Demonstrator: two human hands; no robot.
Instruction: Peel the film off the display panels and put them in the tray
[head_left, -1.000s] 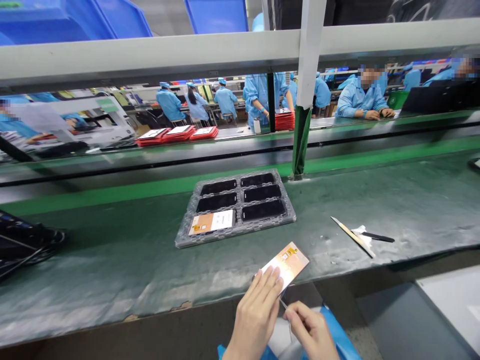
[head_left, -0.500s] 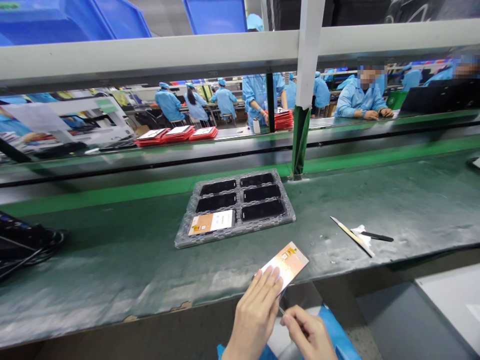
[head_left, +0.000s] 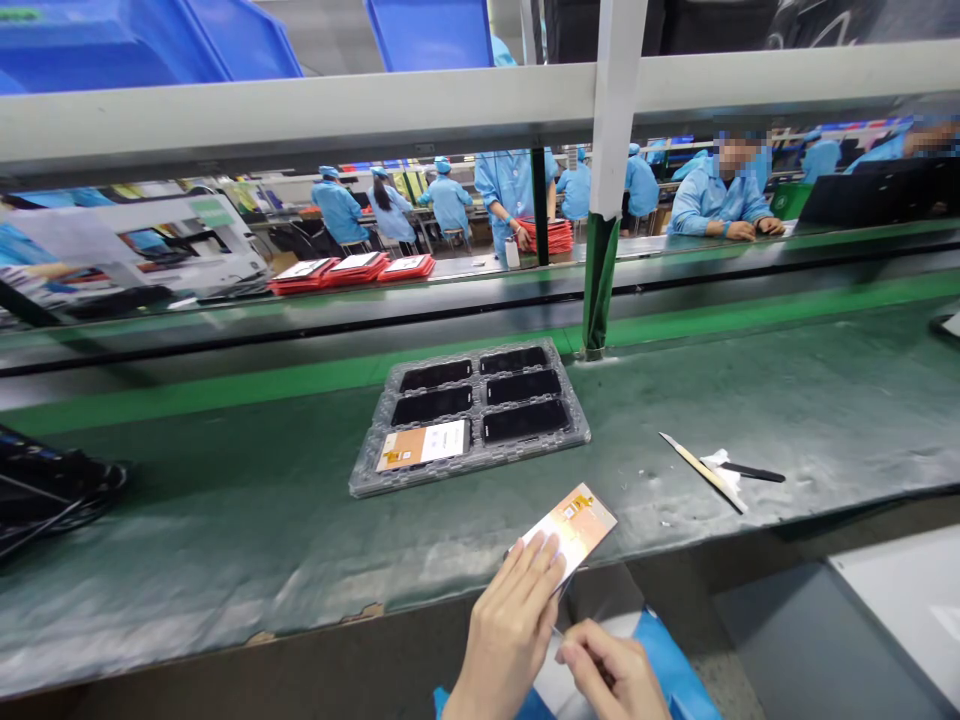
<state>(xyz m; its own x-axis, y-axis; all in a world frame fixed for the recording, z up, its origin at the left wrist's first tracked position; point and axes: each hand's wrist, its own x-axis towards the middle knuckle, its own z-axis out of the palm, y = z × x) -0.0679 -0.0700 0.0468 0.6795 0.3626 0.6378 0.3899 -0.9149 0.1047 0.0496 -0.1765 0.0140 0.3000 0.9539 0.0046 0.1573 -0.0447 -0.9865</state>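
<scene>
A phone screen point(head_left: 576, 532) with an orange and white back and a gold flex cable lies tilted over the bench's front edge. My left hand point(head_left: 504, 622) grips it, fingers laid together across its lower part; the thumb is hidden. Just below and to the right, my right hand point(head_left: 611, 668) is closed, thumb and forefinger pinching a thin pale strip point(head_left: 557, 632) by the screen's lower edge. What that strip is, I cannot make out. Beyond my hands, a clear plastic tray point(head_left: 480, 459) holds several black phone screens point(head_left: 526, 421) and one screen point(head_left: 421, 445) with its orange and white back up.
On the green bench point(head_left: 247, 510) to the right lie a pale-handled pointed tool point(head_left: 701, 470), a black tool point(head_left: 756, 473) and a crumpled white scrap point(head_left: 724, 468). A white post point(head_left: 615, 120) rises behind the tray. Black equipment point(head_left: 52, 490) with cables sits left. Co-workers are beyond.
My right hand has shifted slightly down and left, while my left hand and the screen stay put. Across the way, a co-worker's hands have moved on a red stack.
</scene>
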